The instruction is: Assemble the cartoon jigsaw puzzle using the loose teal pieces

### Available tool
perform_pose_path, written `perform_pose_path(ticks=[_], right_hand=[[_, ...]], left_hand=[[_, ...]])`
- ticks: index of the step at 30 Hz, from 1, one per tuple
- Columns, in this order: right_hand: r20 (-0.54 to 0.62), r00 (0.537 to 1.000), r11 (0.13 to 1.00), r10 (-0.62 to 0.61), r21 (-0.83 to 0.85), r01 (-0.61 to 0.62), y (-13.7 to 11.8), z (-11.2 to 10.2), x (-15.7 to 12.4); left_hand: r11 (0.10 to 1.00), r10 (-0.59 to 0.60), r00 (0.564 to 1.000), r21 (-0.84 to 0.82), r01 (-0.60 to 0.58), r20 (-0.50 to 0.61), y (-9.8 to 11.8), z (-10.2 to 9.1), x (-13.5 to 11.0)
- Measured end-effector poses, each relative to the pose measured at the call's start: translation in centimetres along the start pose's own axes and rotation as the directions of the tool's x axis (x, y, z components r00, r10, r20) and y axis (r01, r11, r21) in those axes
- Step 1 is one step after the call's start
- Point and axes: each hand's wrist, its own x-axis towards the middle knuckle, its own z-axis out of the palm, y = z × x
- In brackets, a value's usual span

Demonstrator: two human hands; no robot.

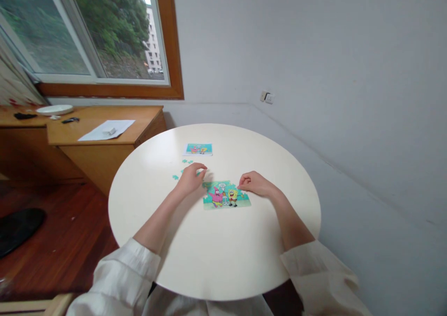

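Note:
A small cartoon jigsaw puzzle point(226, 195), mostly put together, lies in the middle of the round cream table point(223, 255). My left hand point(191, 177) rests at the puzzle's upper left corner, fingers curled down over loose teal puzzle pieces point(175, 177). My right hand point(253, 183) sits at the puzzle's upper right edge, fingers pinched together against it; what they hold is too small to make out. A reference picture card point(198, 149) with the same cartoon lies farther back on the table.
A wooden desk point(104, 141) stands to the left under the window, bearing a sheet of paper point(106, 129), a white plate point(55, 109) and small dark items. White walls close the right side. Dark wood floor lies to the left.

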Motion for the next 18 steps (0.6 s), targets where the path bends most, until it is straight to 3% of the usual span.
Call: perform_pose_path(ticks=[6, 12, 18], right_hand=[[-0.038, 0.999, 0.999, 0.006, -0.037, -0.008, 0.0, 0.0, -0.1], [-0.245, 0.968, 0.998, -0.054, -0.039, 0.046, 1.1, 0.2, 0.8], [-0.38, 0.922, 0.992, -0.071, -0.12, 0.027, 1.7, 0.6, 1.6]], left_hand=[[0.991, -0.097, 0.992, 0.08, 0.103, -0.078, -2.4, -2.1, 0.6], [0.96, -0.239, 0.955, 0.104, 0.259, -0.174, -5.4, -3.1, 0.3], [0.952, -0.299, 0.929, 0.003, 0.307, -0.217, -5.6, -3.3, 0.1]])
